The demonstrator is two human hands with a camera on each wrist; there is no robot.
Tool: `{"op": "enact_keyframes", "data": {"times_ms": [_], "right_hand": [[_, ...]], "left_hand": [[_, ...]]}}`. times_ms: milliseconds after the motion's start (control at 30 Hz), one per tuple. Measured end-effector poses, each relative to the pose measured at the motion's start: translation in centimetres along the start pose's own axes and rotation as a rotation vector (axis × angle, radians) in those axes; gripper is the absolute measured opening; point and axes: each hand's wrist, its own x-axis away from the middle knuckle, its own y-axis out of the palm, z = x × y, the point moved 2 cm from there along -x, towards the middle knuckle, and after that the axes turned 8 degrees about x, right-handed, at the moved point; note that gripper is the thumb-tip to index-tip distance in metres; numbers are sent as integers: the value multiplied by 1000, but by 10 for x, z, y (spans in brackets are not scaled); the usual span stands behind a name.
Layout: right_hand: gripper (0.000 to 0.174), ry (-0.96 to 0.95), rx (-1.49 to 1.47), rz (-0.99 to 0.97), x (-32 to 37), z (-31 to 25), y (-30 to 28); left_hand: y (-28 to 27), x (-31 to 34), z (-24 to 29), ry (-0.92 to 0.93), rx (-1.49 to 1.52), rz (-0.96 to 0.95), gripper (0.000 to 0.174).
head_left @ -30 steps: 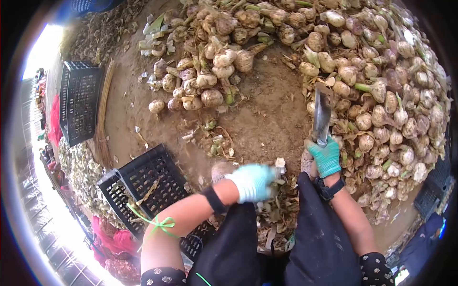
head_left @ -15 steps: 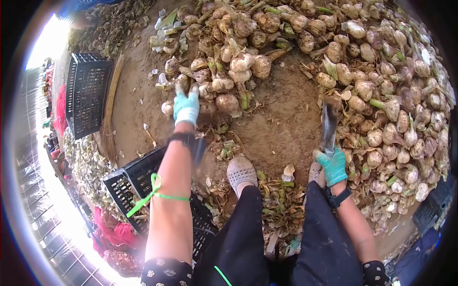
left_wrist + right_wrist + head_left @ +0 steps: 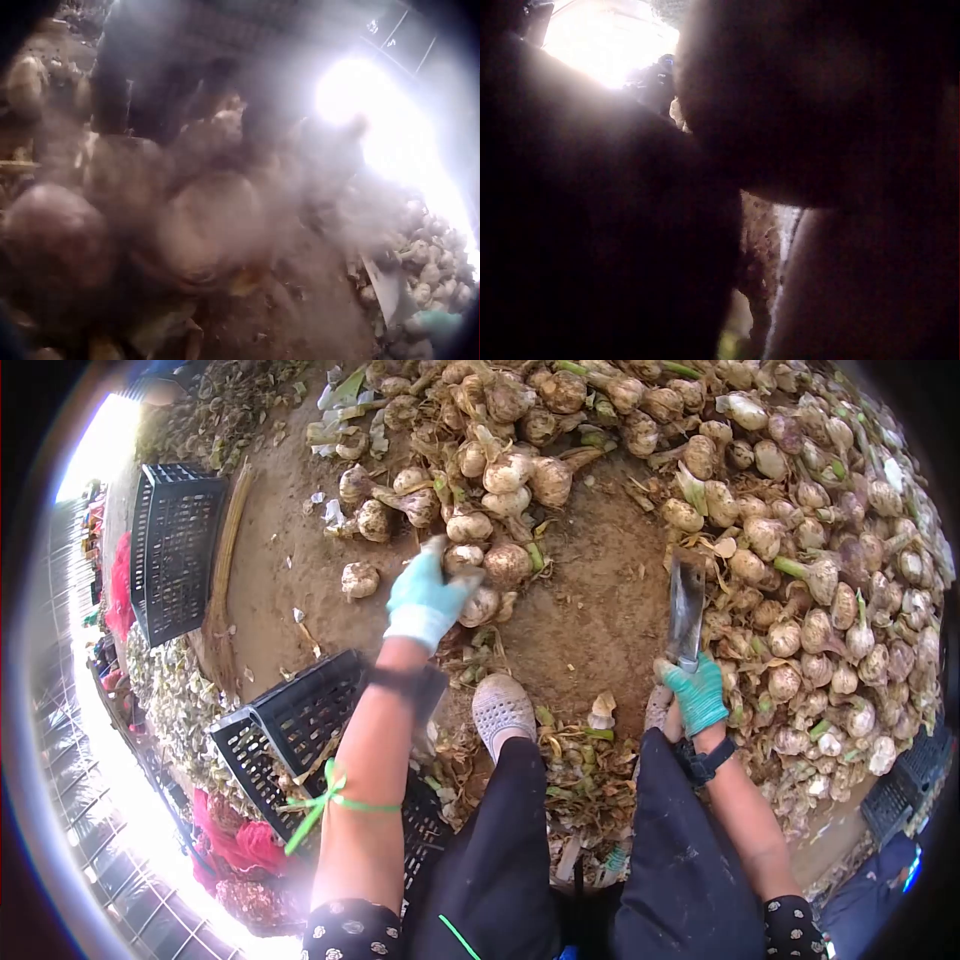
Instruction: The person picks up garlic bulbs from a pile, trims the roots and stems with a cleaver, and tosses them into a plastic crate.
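Note:
My left hand [image 3: 430,600], in a pale blue glove, reaches out over a small cluster of garlic bulbs [image 3: 505,565] on the dirt floor. Its fingers are spread, and one bulb [image 3: 481,606] lies right against its thumb side. The left wrist view is blurred and shows only bulbs [image 3: 202,225] very close. My right hand [image 3: 697,695], in a teal glove, grips the handle of a broad knife [image 3: 686,605]. The blade stands upright and points away, at the edge of the big garlic pile [image 3: 830,560]. The right wrist view is dark and shows nothing useful.
A black plastic crate [image 3: 300,725] sits by my left knee and another [image 3: 170,550] stands further left, beside a bundle of sticks [image 3: 225,580]. My shoe [image 3: 503,708] rests on the dirt among cut stalks and skins [image 3: 580,760]. More garlic is heaped at the top [image 3: 520,400].
My left hand went from near my knee out to the far bulbs, then shifted right onto the nearer cluster. The right hand and the knife have barely moved.

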Motion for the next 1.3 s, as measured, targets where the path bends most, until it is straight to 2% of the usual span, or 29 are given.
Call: {"op": "enact_keyframes", "data": {"times_ms": [67,133,167,200,300,333,367,400,467,533,567,633,667,700,733,767,800,867,967,1000,1067,1100,1133,1167,1200,1233,1267,1300], "right_hand": [[22,-22,-15,17,-1,4,1],[23,-44,-29,33,-2,3,-1],[23,-16,-60,19,-1,4,-2],[24,14,-94,4,1,5,-2],[26,-1,-102,16,1,4,-2],[26,1,-109,10,1,4,-1],[27,-13,-88,24,0,4,-1],[27,-29,-68,36,-1,3,0],[25,21,-46,-2,-1,2,-1],[23,-19,-60,20,-3,6,0],[22,-54,-62,52,-4,7,0],[22,-34,-79,32,-3,6,-2],[23,-7,-101,18,-1,7,-3],[23,-3,-102,23,-1,8,-3],[23,-20,-97,12,-2,7,-3],[23,-33,-93,5,-1,8,-3],[23,-26,-96,17,0,6,-4],[25,0,-110,6,2,0,-1],[24,-16,-47,68,2,-3,2],[24,-16,-44,67,3,-6,3],[24,36,33,22,8,-18,6],[24,40,38,21,11,-21,9],[26,-14,72,-11,15,-26,14],[27,-67,107,-39,20,-33,18],[29,-200,255,-25,28,-51,22],[30,-330,406,-9,35,-67,28],[30,-446,522,39,39,-71,33],[31,-562,466,17,48,-88,39]], "left_hand": [[-5,-1,11,13,-35,-18,52],[-22,10,17,-16,149,-87,46],[-36,24,11,145,123,41,45],[-67,44,20,259,22,105,46],[-152,103,14,326,-481,475,37],[-179,120,-12,213,-574,447,41],[-201,139,-20,-23,-733,344,47],[-213,153,-30,56,-939,393,52],[-217,167,-26,133,-1038,392,55],[-201,162,-20,116,-655,303,56],[-185,152,-19,250,-565,276,55],[-145,117,-21,323,-494,218,47],[-125,94,-29,254,-444,169,48],[-106,70,-50,206,-375,134,57],[-90,46,-63,2,-357,83,64],[-76,21,-81,-122,-399,91,72],[-66,2,-89,-111,-398,81,72],[-52,-21,-107,-393,-164,71,66],[-28,-29,-121,-419,-71,95,57],[-25,-28,-125,-421,-69,94,57],[-14,-19,-118,-271,491,0,47],[-26,-6,-72,-309,409,-52,51],[-26,13,-59,-128,377,70,55],[-23,24,-50,-138,493,23,57],[-24,40,-26,-52,714,1,62],[-30,59,13,-102,795,-53,64],[-24,69,27,-42,1010,-154,70],[-21,79,42,61,962,-215,66]]}}
